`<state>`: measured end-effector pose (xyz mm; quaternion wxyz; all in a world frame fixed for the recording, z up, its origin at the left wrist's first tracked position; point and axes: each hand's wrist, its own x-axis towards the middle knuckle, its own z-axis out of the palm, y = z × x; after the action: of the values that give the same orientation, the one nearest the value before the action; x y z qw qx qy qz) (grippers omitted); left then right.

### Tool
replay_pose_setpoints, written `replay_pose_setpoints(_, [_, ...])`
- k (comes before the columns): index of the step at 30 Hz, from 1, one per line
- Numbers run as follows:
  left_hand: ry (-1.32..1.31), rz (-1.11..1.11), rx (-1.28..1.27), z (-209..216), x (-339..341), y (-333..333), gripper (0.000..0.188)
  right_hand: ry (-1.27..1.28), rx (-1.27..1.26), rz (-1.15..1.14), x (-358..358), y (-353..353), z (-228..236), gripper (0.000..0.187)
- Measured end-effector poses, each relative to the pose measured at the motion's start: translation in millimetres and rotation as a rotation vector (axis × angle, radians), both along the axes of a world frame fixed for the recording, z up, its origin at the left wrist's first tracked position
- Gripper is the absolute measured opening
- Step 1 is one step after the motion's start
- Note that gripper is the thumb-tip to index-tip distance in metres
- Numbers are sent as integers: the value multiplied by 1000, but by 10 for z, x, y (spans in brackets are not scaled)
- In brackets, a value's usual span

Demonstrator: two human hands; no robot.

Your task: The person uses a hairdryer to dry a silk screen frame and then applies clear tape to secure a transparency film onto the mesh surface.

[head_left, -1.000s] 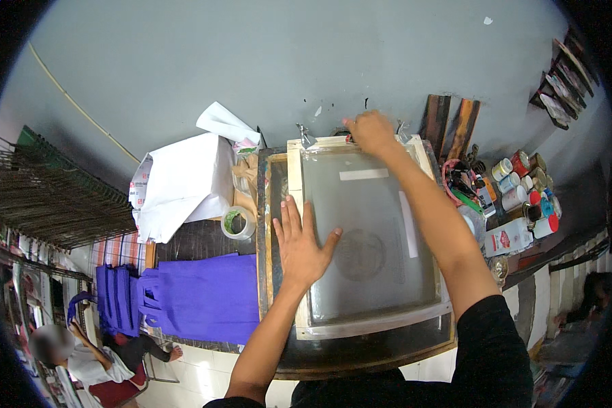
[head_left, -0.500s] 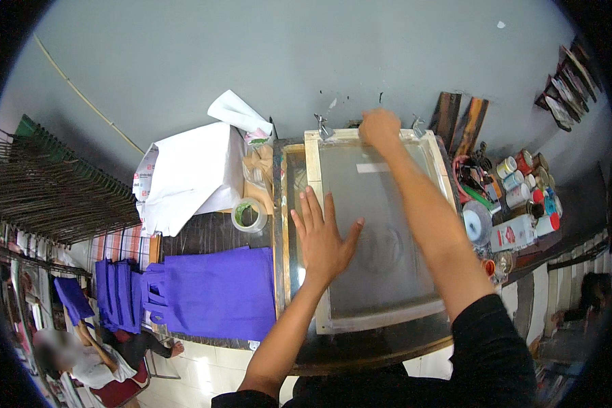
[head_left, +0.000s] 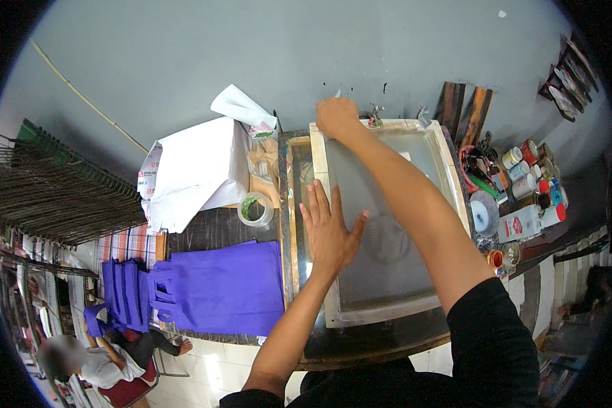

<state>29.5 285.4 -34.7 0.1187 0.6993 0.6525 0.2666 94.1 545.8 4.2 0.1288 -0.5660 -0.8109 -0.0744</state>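
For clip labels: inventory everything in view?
Mesh screen: one, grey, centre
Clamps: two, silvery, screen's far edge
Boards: two, brown, at wall
Containers: several, mixed, right
Tape roll: one, clear, left
Package: one, white, upper left
Fabric pieces: several, purple, left
Wire rack: one, dark, far left
Table: one, dark, centre
Wall: one, grey, behind
Seated person: one, white top, lower left
Left hand: one, bare, screen's left
Right hand: one, bare, screen's far-left corner
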Motion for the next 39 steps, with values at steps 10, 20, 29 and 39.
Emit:
replay_pose_setpoints(10, [73, -22, 16, 57, 79, -11, 86, 192, -270, -201, 47, 7, 283, 38])
replay_pose_setpoints(20, [30, 43, 2, 127, 48, 22, 79, 5, -157, -158, 1241, -33, 133, 53])
replay_pose_setpoints(29, [-3, 63, -20, 139, 65, -19, 79, -40, -131, -2, 1286, 45, 21, 48])
replay_pose_setpoints(39, [-16, 136, -18, 111, 30, -10, 79, -28, -240, -162, 1578, -19, 654, 52])
